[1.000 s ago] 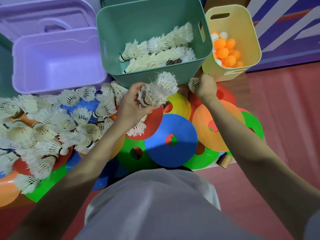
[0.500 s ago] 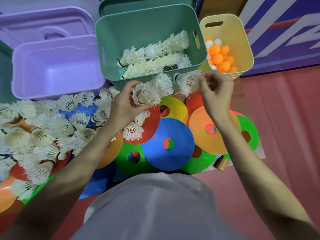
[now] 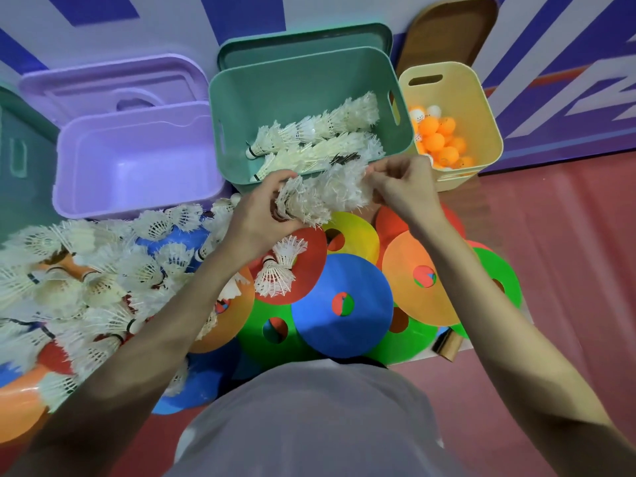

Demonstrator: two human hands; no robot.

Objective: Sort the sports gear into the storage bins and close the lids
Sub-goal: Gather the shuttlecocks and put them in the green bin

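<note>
My left hand (image 3: 258,211) grips the cork end of a nested stack of white shuttlecocks (image 3: 323,194) held just in front of the green bin (image 3: 227,108). My right hand (image 3: 402,184) pinches the feathered end of that same stack. The green bin holds two rows of stacked shuttlecocks (image 3: 316,139). The purple bin (image 3: 137,166) at the left holds nothing. The yellow bin (image 3: 481,108) at the right contains orange and white table tennis balls (image 3: 437,136). Many loose shuttlecocks (image 3: 86,280) lie on the left, and coloured flat disc cones (image 3: 344,304) are spread below my hands.
A purple lid (image 3: 103,87) leans behind the purple bin and a green lid (image 3: 303,39) behind the green bin. A wooden lid (image 3: 454,32) stands behind the yellow bin. A dark green container (image 3: 20,153) sits at far left. Red floor (image 3: 568,270) extends to the right.
My right hand brought a single shuttlecock leftward and joined it to the stack in my left hand. Both hands now hold one longer stack, raised slightly toward the green bin.
</note>
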